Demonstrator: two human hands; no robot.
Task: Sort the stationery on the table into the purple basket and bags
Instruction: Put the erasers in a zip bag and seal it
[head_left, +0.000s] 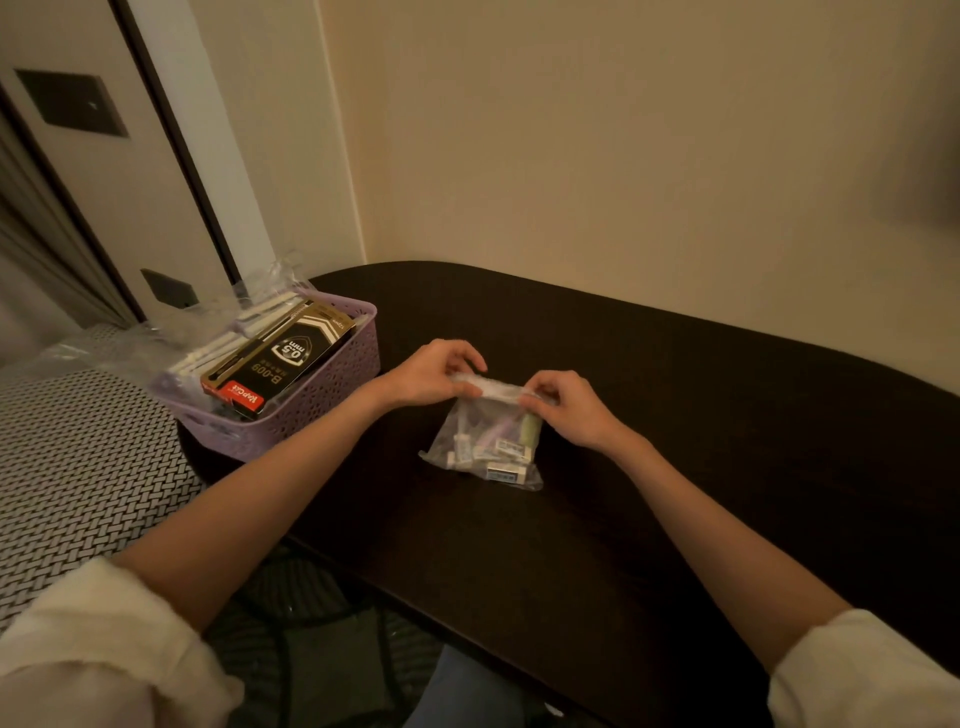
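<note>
Black pen box (283, 358) reads "0.5 mm", "B-009", perhaps "KAPCEE"

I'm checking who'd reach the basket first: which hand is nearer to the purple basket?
Left. The left hand pinches the clear bag's top just right of the purple basket; the right hand pinches the bag's other end, farther away.

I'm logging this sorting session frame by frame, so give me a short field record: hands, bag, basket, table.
left hand: left hand pinches the top strip of the clear bag at its left end
right hand: right hand pinches the same strip at its right end
bag contents: small erasers and other small stationery, details unclear
bag position: bottom rests on the dark table, top held up
basket: purple basket at the table's left edge, left of the bag, holding a black pen box and white items
</note>
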